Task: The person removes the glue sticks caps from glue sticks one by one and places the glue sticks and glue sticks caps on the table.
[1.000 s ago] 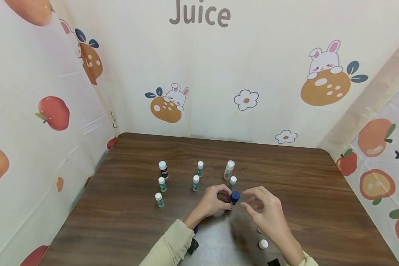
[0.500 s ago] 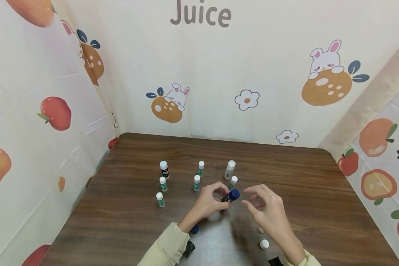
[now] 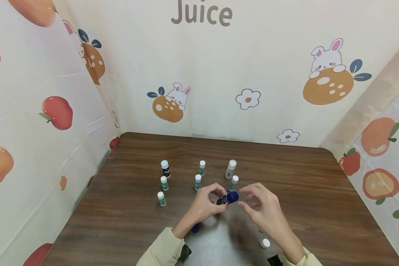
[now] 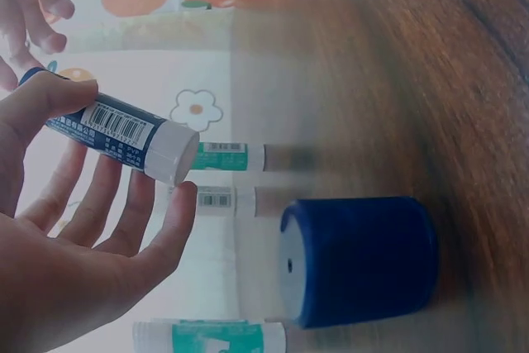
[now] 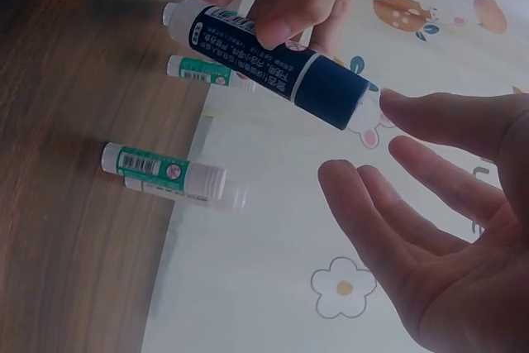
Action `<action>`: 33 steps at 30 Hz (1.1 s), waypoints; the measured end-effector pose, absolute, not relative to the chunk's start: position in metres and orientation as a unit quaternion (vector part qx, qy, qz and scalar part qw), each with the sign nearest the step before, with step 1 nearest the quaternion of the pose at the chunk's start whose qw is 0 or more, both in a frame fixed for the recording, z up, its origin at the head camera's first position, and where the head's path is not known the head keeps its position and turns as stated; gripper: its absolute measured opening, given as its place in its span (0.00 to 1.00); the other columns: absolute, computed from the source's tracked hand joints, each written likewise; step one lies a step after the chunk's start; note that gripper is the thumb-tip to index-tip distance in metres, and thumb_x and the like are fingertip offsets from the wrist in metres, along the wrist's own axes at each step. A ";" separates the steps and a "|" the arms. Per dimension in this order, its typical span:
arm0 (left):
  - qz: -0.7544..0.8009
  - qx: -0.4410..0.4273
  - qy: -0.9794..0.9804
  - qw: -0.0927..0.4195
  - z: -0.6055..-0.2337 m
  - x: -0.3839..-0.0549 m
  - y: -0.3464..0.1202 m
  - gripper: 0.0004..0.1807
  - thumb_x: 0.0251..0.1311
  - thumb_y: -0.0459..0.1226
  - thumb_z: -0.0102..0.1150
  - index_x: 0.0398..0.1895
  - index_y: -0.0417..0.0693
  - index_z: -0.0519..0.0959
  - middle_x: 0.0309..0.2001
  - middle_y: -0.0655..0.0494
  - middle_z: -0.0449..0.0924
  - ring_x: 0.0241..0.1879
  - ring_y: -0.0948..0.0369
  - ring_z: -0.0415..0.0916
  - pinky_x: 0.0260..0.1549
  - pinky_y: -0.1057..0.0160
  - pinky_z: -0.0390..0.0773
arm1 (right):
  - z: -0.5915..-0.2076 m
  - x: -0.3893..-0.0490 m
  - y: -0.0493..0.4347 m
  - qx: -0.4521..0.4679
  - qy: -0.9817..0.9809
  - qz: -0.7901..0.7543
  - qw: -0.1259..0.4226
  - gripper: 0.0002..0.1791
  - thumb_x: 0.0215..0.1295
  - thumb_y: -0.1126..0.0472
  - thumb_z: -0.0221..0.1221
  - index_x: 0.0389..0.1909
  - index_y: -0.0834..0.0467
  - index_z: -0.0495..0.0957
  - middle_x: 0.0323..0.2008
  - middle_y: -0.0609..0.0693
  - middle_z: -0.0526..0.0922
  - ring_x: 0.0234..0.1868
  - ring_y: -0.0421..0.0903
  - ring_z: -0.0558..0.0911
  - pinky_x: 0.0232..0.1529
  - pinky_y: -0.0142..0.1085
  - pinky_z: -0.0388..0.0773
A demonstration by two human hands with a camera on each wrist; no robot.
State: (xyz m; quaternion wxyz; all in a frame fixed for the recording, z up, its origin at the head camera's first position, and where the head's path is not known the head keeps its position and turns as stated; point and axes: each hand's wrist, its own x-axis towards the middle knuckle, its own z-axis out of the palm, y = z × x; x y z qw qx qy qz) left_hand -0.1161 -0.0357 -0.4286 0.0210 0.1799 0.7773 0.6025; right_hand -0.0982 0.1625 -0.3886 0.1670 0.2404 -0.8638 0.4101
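A dark blue glue stick (image 3: pixel 227 198) with a blue cap is held tilted in my left hand (image 3: pixel 204 202), clear above the table in the head view. The thumb and fingers grip its barrel, and the white base (image 4: pixel 172 153) sticks out toward the left wrist camera. My right hand (image 3: pixel 266 205) hovers just right of the cap (image 5: pixel 332 92), fingers spread and relaxed, holding nothing. Behind the hands stands a green-and-white glue stick (image 3: pixel 234 183), with a taller white one (image 3: pixel 231 169) farther back.
Several upright glue sticks stand farther left, among them a dark-labelled one (image 3: pixel 165 169) and a green one (image 3: pixel 161 198). A blue cap-like piece (image 4: pixel 359 262) rests by my left wrist, and a white cap (image 3: pixel 265 243) lies below my right hand. Printed curtains border the wooden table (image 3: pixel 126 229).
My left hand has raised the blue glue stick and tipped it from near upright toward level, its cap pointing right. My right hand stays beside it, almost still.
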 end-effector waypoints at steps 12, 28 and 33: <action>0.582 0.186 0.791 0.013 -0.448 -0.115 -0.045 0.12 0.46 0.36 0.68 0.35 0.56 0.78 0.33 0.67 0.79 0.36 0.66 0.75 0.33 0.59 0.79 | -0.387 -0.100 0.150 0.266 -0.860 0.421 0.110 0.21 0.41 0.76 0.71 0.36 0.55 0.80 0.36 0.43 0.78 0.31 0.41 0.77 0.25 0.28 0.79; 0.557 0.193 0.808 -0.008 -0.435 -0.101 -0.059 0.12 0.44 0.37 0.69 0.34 0.58 0.79 0.33 0.69 0.78 0.34 0.66 0.74 0.31 0.60 0.76 | -0.387 -0.097 0.140 0.298 -0.851 0.425 0.081 0.17 0.44 0.72 0.71 0.33 0.53 0.79 0.34 0.40 0.77 0.26 0.35 0.78 0.25 0.28 0.78; 0.556 0.197 0.807 -0.001 -0.433 -0.098 -0.064 0.12 0.45 0.37 0.68 0.35 0.58 0.80 0.33 0.68 0.78 0.34 0.66 0.74 0.32 0.58 0.77 | -0.388 -0.096 0.139 0.312 -0.840 0.436 0.083 0.18 0.43 0.72 0.71 0.33 0.52 0.80 0.35 0.40 0.78 0.26 0.35 0.78 0.25 0.28 0.78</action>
